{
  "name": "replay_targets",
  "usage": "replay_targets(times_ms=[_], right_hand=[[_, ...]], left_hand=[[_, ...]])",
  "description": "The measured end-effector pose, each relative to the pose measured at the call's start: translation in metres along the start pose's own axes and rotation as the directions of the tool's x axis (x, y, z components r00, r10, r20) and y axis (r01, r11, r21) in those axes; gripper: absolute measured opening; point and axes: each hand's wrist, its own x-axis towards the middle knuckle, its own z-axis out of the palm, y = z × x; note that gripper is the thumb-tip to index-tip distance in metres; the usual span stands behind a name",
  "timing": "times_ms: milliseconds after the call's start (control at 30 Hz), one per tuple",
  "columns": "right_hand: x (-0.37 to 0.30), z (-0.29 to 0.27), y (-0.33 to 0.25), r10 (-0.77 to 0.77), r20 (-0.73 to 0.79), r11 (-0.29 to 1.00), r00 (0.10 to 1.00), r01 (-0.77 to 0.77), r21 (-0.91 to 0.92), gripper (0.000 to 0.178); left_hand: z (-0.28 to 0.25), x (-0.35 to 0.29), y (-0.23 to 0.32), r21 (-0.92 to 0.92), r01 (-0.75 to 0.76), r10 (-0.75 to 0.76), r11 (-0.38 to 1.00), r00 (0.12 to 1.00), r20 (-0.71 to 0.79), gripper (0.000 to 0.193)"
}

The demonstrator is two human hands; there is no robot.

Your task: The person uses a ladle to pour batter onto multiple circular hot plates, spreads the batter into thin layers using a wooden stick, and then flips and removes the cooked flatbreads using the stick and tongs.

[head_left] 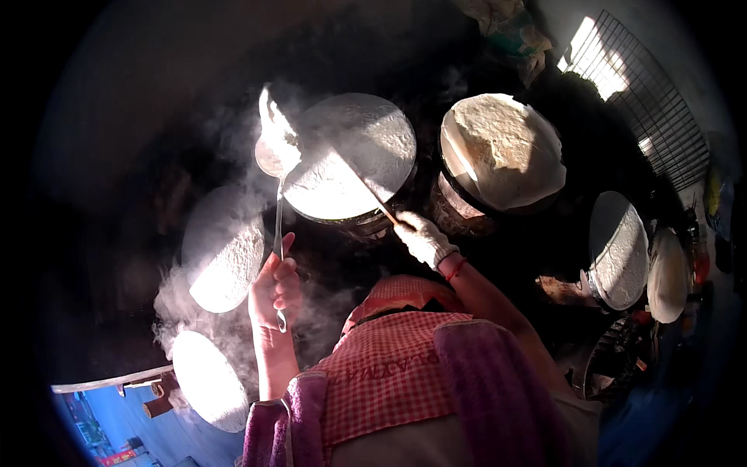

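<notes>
My bare left hand [274,288] is closed round the long metal handle of a ladle [279,214]. The ladle's bowl, smeared with white batter, is raised beside the left edge of a round griddle [369,219]. A white layer of batter [373,136] covers that griddle. In a white knit glove, my right hand [422,240] grips a thin wooden stick [379,202] whose far part reaches over the white layer. Bright glare hides the stick's tip. A red cord [456,271] circles my right wrist.
Right of the middle griddle, a browned flatbread [502,152] overhangs its round stove. More white rounds lie at left [226,268], lower left [208,381] and right [621,253]. Steam drifts at the left. A wire rack [642,101] leans at the upper right.
</notes>
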Motion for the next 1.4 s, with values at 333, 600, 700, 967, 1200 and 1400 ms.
replay_targets(times_ms=[333, 600, 700, 967, 1200, 1400], right_hand=[[-0.044, -0.089, 0.029, -0.257, -0.314, 0.9, 0.914, 0.109, -0.421, 0.037], [0.056, -0.188, 0.0, -0.507, -0.336, 0.671, 0.793, 0.12, -0.731, 0.02], [0.074, -0.193, -0.014, -0.321, -0.15, 0.678, 0.935, 0.117, -0.726, 0.029], [0.012, -0.266, -0.092, -0.171, -0.201, 0.985, 0.964, 0.163, -0.055, 0.019], [-0.091, -0.373, -0.109, -0.247, -0.451, 0.63, 0.858, 0.495, 0.598, 0.005], [-0.248, -0.464, -0.049, -0.235, -0.612, 0.589, 0.755, 0.612, 0.528, 0.015]], left_hand=[[0.029, -0.056, 0.037, 0.4, -0.139, 0.135, 0.906, 0.99, 0.038, 0.056], [0.009, -0.001, -0.03, -0.228, 0.034, -0.054, 0.973, 0.995, -0.079, 0.056], [0.011, -0.008, -0.08, -0.377, -0.01, -0.026, 0.926, 0.996, -0.088, 0.057], [0.034, -0.043, -0.166, -0.12, -0.173, 0.12, 0.978, 0.927, -0.356, 0.052], [0.053, -0.068, -0.192, -0.053, -0.108, 0.088, 0.993, 0.952, -0.293, 0.051], [-0.014, -0.054, -0.181, -0.129, 0.173, -0.201, 0.976, 0.945, -0.258, 0.051]])
